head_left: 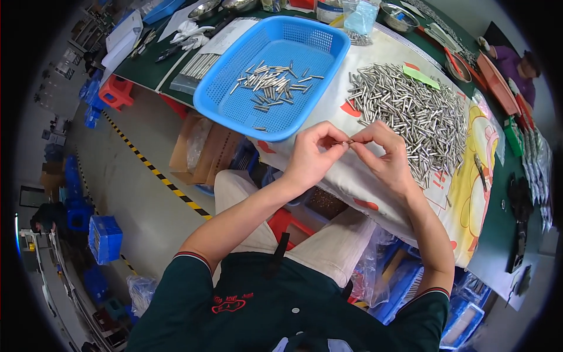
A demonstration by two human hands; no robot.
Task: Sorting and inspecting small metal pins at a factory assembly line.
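My left hand and my right hand meet fingertip to fingertip over the near edge of the cloth-covered table. Both are closed in a pinch on a small metal piece, mostly covered by the fingers, so its exact kind is hard to make out. Ahead and to the left, a blue perforated plastic basket holds a loose cluster of slim metal pins. Beyond my right hand spreads a big heap of similar short silvery pins, with a green slip lying on top.
Metal bowls and a plastic bag stand at the back. Tweezers lie on the cloth at right. Below the table, an open cardboard box sits left of my legs. Another person is at the far right.
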